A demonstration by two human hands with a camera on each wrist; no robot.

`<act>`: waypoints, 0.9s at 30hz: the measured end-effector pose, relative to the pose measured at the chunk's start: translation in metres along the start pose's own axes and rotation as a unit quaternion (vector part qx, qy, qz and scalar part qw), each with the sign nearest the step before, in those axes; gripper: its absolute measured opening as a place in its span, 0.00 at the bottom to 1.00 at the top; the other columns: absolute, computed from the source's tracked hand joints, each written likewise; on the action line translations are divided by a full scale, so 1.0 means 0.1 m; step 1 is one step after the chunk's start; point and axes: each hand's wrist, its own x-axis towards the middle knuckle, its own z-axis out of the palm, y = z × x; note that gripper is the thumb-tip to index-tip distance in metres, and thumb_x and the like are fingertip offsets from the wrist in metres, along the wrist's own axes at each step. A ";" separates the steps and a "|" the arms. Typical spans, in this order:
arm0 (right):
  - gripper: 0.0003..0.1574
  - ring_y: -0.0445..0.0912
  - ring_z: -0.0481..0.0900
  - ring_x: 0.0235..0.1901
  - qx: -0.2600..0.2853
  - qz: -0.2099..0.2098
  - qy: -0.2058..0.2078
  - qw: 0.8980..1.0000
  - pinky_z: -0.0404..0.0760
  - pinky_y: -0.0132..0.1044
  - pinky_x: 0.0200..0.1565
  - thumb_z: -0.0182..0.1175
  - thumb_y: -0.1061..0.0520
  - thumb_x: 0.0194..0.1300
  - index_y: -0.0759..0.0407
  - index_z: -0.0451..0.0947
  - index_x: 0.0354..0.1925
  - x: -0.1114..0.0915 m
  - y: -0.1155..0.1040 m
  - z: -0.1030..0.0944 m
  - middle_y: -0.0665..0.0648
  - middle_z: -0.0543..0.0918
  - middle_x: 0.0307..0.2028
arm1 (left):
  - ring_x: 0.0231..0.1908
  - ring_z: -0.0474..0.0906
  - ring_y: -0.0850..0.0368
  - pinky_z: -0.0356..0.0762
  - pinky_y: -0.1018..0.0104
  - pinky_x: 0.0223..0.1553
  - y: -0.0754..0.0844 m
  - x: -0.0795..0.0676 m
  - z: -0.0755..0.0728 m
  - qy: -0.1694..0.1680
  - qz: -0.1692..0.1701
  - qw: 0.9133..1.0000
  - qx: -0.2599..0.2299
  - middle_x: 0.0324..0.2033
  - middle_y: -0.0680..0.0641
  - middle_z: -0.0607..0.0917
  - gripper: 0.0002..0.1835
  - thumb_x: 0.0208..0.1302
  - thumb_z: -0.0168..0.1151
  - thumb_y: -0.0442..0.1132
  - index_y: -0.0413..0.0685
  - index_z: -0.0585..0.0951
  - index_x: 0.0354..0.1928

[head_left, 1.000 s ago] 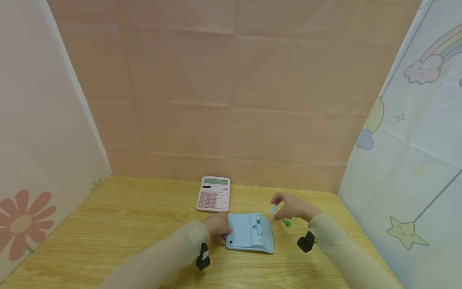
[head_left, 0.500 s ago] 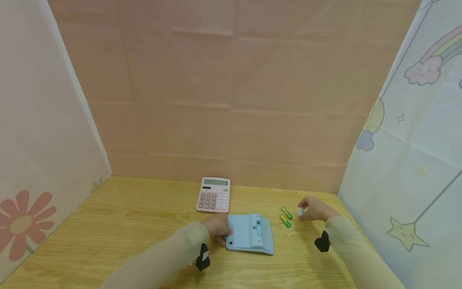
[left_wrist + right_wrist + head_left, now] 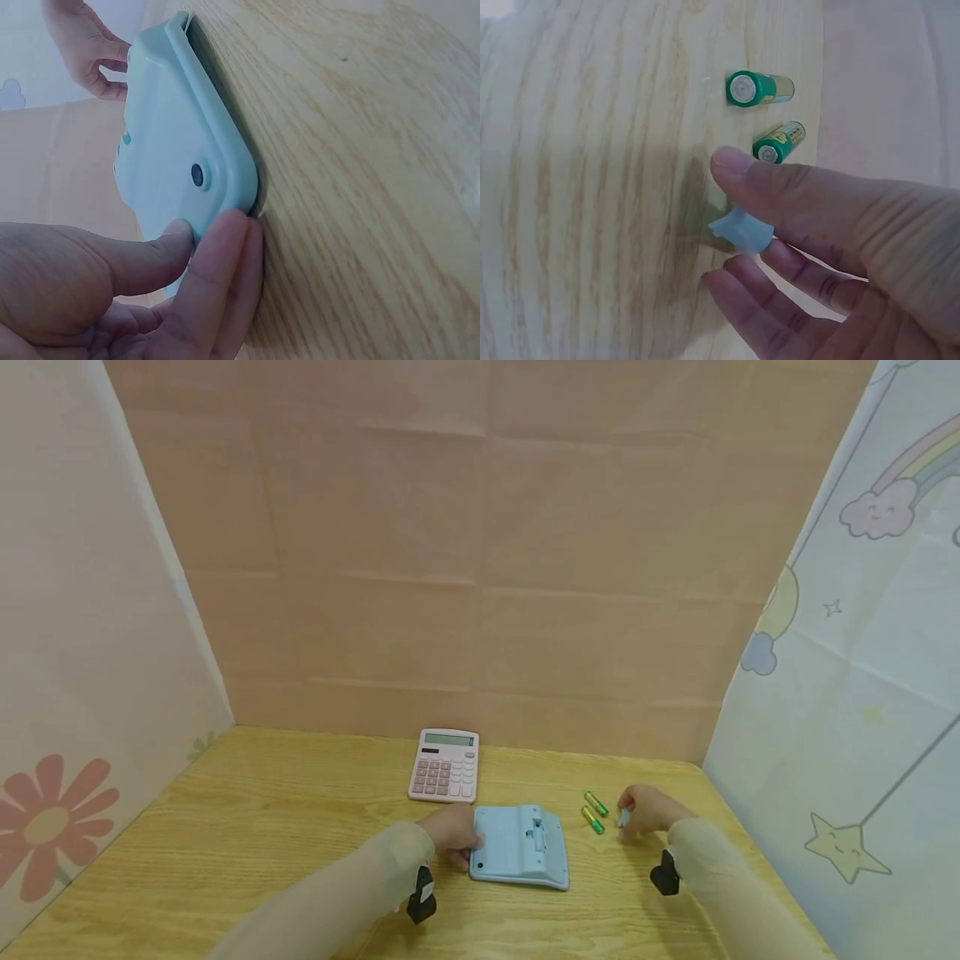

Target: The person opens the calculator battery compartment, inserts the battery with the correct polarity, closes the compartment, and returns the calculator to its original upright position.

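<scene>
A light blue calculator [image 3: 502,843] lies face down, its battery compartment [image 3: 538,833] uncovered. My left hand [image 3: 452,828] grips its left edge; the left wrist view shows the thumb [image 3: 161,255] on the back and fingers round the rim. Low over the table at the right, my right hand [image 3: 651,810] holds a small light blue battery cover [image 3: 742,231] between thumb and fingers. Two green-and-yellow batteries, a nearer one [image 3: 592,819] and a farther one [image 3: 596,803], lie just left of that hand.
A pink calculator [image 3: 446,766] lies face up behind the blue one. The wooden table [image 3: 300,810] meets a tan backdrop [image 3: 480,610] at the back, with a patterned sheet [image 3: 847,693] at the right and a flowered one [image 3: 105,652] at the left.
My right hand has moved right with the battery cover, past the batteries, then slightly lower and nearer. The batteries now show fully. My left hand and the blue calculator have stayed put.
</scene>
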 end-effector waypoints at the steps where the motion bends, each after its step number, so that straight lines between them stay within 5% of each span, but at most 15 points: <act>1: 0.31 0.49 0.76 0.36 -0.001 -0.001 0.000 1.000 0.82 0.41 0.36 0.75 0.67 0.43 0.72 0.71 0.45 0.00 -0.01 0.01 0.64 0.77 0.41 | 0.15 0.81 0.57 0.79 0.70 0.21 0.00 0.01 0.00 -0.002 -0.004 1.000 -0.005 0.18 0.44 0.80 0.13 0.63 0.64 0.36 0.38 0.75 0.23; 27: 0.32 0.49 0.75 0.36 -0.050 -0.007 0.008 0.999 0.79 0.42 0.39 0.78 0.63 0.42 0.67 0.73 0.45 0.02 0.03 0.05 0.62 0.77 0.41 | 0.15 0.80 0.58 0.79 0.71 0.21 -0.01 -0.03 0.01 0.007 0.013 1.000 0.002 0.18 0.44 0.80 0.14 0.64 0.64 0.36 0.38 0.75 0.23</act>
